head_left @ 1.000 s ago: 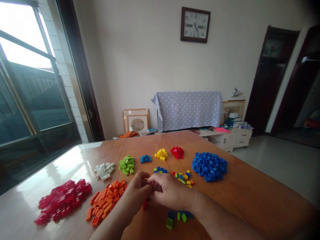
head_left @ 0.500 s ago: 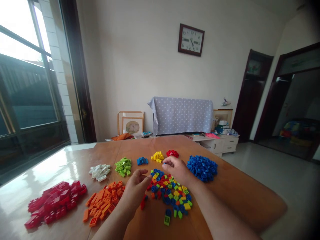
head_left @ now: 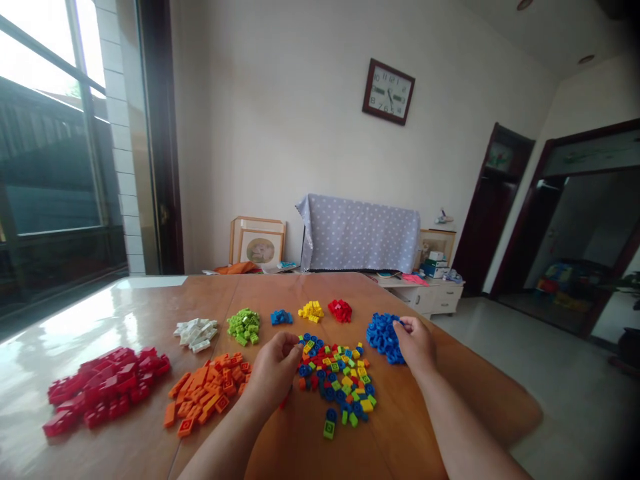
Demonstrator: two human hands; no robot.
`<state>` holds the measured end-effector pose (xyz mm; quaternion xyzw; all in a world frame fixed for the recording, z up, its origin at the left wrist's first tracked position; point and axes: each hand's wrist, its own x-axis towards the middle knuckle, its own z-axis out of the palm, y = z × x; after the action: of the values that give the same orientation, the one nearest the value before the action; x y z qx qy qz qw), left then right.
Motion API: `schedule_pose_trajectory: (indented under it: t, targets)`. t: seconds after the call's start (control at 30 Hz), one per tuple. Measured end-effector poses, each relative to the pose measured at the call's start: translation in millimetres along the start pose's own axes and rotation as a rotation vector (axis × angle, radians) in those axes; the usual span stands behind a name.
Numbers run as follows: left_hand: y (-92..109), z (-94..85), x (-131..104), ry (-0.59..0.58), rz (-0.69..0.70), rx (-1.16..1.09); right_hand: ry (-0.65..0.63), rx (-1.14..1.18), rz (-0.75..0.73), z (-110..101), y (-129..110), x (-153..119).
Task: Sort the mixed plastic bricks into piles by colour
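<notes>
A pile of mixed coloured bricks (head_left: 340, 380) lies at the middle of the table. At its left edge is my left hand (head_left: 277, 367), thumb and fingertips pinched together; what they hold, if anything, is too small to name. My right hand (head_left: 416, 345) is at the right side of the large blue pile (head_left: 385, 338), its thumb and forefinger closed near the bricks; anything between them is hidden. Behind the mixed pile sit small heaps of red (head_left: 340, 311), yellow (head_left: 311, 311) and blue bricks (head_left: 281, 317).
On the left of the wooden table (head_left: 210, 460) are green (head_left: 243, 327), white (head_left: 196, 334), orange (head_left: 207, 390) and dark pink (head_left: 107, 385) piles. Beyond the table stand a cloth-covered object (head_left: 360, 233) and a white cabinet (head_left: 440, 298).
My right hand has moved right, from above the mixed pile near the yellow and red heaps to the large blue pile. My left hand stays beside the mixed pile. The view has shifted slightly.
</notes>
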<state>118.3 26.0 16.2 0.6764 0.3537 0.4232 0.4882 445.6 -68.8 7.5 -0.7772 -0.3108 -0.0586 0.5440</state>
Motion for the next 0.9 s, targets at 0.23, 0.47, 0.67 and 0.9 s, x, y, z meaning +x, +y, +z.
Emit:
schedule_pose_trajectory:
  t: [0.23, 0.47, 0.67, 0.9]
  targets:
    - [-7, -2.6, 2, -0.019, 0.062, 0.131, 0.04, -0.169, -0.068, 9, 29, 8]
    - [-12, -1.4, 2, -0.004, 0.106, 0.253, 0.03, -0.118, -0.132, 12, 24, -4]
    - [-12, -1.7, 1, -0.017, 0.094, 0.449, -0.162, -0.052, -0.448, 28, -13, -43]
    - [-18, -0.8, -3, -0.142, 0.136, 0.637, -0.72, -0.157, -0.686, 41, -46, -85]
